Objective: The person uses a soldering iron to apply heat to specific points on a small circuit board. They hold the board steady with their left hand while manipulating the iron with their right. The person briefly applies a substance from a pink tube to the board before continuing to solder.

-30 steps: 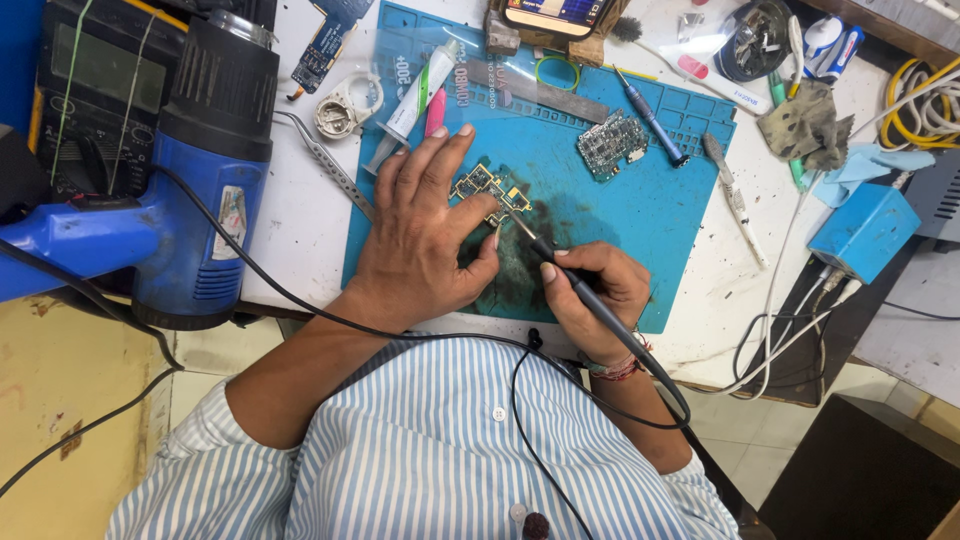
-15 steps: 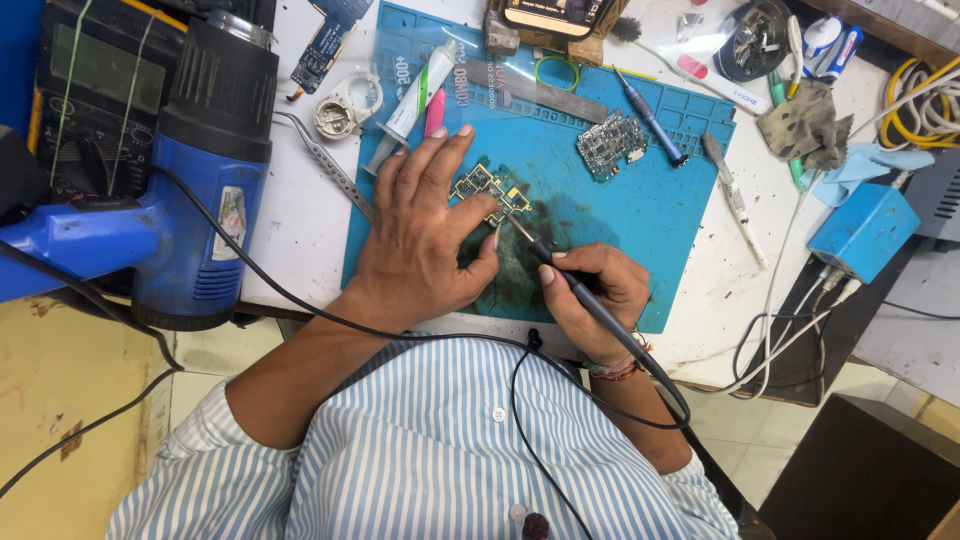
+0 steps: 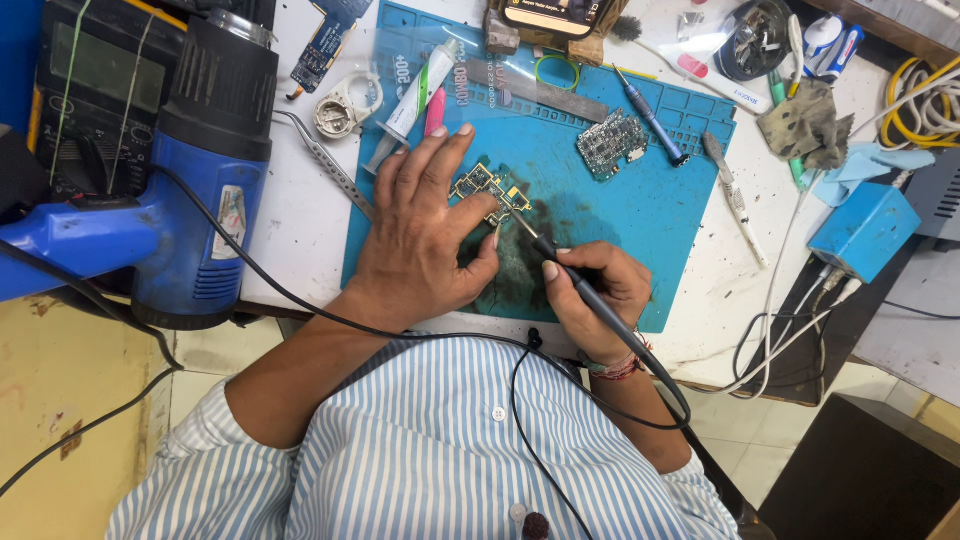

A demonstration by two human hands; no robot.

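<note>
A small gold-toned circuit board (image 3: 490,190) lies on the blue work mat (image 3: 660,200). My left hand (image 3: 420,240) rests flat on the mat, its fingers pressing the board's left edge and its thumb tucked under it. My right hand (image 3: 595,295) grips a black soldering iron (image 3: 575,285) like a pen. The iron's tip touches the lower right corner of the board. Its black cable runs back across my striped shirt.
A blue and black hot air gun (image 3: 195,170) lies at the left, with metal tweezers (image 3: 325,165) beside the mat. A second circuit board (image 3: 610,145), a blue screwdriver (image 3: 650,118), a paste tube (image 3: 415,95), a blue box (image 3: 862,230) and a grey rag (image 3: 805,125) surround the mat.
</note>
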